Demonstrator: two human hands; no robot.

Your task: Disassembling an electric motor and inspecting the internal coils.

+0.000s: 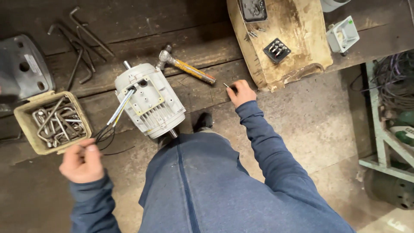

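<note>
A white finned electric motor lies on the dark wooden bench, with a bundle of wires running out of its open terminal side toward the lower left. My left hand is closed around the ends of those wires below the bench edge. My right hand rests at the bench edge to the motor's right, pinching a small thin metal piece, maybe a screw. A hammer with a yellow handle lies just behind the motor.
A beige box of bent metal hooks and keys sits left of the motor, several large hex keys behind it. A worn beige motor housing with a black terminal block lies at the back right, with a white junction box.
</note>
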